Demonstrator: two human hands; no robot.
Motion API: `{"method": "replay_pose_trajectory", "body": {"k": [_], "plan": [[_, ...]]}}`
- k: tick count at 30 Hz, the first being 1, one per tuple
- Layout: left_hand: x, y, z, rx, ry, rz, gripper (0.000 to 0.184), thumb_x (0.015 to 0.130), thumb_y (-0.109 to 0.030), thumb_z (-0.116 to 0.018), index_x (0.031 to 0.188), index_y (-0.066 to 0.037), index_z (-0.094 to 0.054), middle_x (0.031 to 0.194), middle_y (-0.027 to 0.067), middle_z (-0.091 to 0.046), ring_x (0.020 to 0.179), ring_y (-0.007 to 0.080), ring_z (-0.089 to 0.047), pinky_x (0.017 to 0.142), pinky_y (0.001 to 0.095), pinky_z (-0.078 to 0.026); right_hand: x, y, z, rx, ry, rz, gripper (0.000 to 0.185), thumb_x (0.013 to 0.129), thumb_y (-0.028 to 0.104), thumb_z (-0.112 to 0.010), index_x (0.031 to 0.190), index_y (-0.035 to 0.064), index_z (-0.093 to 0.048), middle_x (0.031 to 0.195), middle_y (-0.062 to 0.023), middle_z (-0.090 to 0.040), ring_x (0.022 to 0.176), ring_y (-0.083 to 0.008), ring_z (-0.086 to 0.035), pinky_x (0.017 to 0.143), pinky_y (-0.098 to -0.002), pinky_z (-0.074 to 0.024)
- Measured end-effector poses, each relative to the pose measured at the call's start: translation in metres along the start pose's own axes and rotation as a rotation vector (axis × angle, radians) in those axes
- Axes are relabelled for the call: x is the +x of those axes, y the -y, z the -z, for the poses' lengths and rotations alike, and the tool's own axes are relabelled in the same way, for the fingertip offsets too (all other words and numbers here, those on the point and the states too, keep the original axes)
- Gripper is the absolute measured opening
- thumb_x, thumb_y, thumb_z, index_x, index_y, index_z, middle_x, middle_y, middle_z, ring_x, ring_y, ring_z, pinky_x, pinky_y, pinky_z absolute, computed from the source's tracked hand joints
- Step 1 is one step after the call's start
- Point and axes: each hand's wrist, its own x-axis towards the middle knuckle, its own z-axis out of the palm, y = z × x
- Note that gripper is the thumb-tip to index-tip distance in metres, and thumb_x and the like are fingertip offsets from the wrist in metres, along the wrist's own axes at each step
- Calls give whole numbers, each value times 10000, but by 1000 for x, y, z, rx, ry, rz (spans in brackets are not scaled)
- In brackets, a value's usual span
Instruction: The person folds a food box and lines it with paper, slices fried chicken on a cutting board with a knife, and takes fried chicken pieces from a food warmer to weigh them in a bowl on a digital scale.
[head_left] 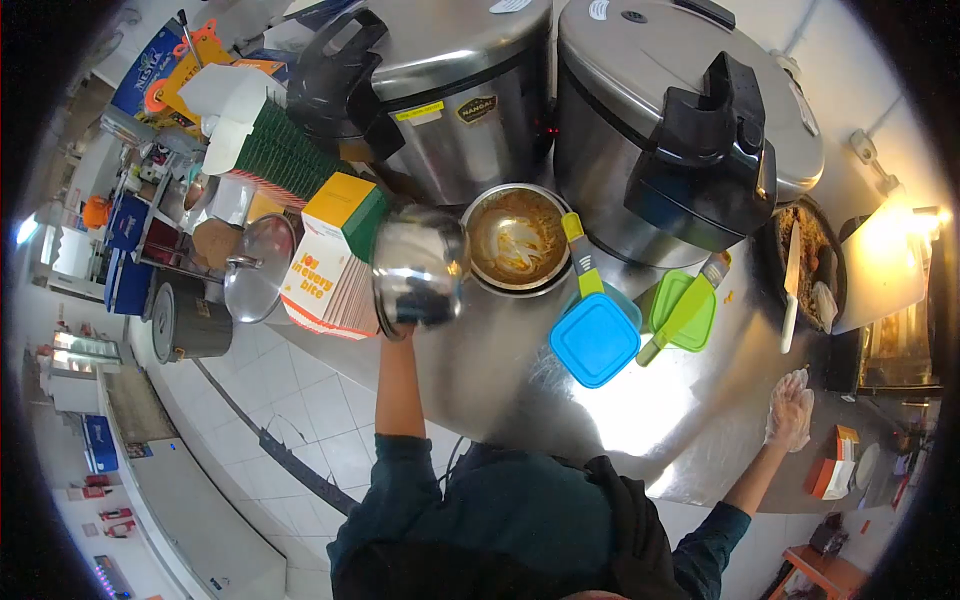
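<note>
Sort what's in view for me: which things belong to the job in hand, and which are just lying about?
Likely part of the job:
metal bowl, held by the mostly hidden left hand
residue-streaked bowl, next to it in view

Apparently just lying about:
clear lid
stacked cartons
blue square item
white-handled knife

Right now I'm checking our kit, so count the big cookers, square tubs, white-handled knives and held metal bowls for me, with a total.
Big cookers: 2
Square tubs: 2
White-handled knife: 1
Held metal bowl: 1
Total: 6
</note>
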Motion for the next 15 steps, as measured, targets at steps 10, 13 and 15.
{"method": "replay_pose_trajectory", "body": {"k": [10,13,15], "plan": [[-30,1,39,1177,49,35,184,794,-118,-559,955,-34,-532,835,57,-578,792,156,-546,718,275,-422,18,13,22,-50,393,-249,428,896,295,-312,1245,63,-400,1311,-82,-375,1210,-261,-324,1004,-434,-221],[-9,8,46,1324,39,-57,206,782,-107,-558,969,-26,-535,889,110,-592,833,223,-566,746,302,-430,15,13,15,26,230,-177,420,896,292,-312,1231,61,-419,1309,-85,-378,1209,-269,-324,998,-443,-226],[11,8,49,1408,66,-25,220,777,-100,-549,980,-16,-537,936,142,-593,870,266,-570,761,318,-433,21,15,17,58,209,-176,415,898,287,-306,1224,60,-426,1304,-91,-383,1209,-273,-325,995,-446,-230]]}}
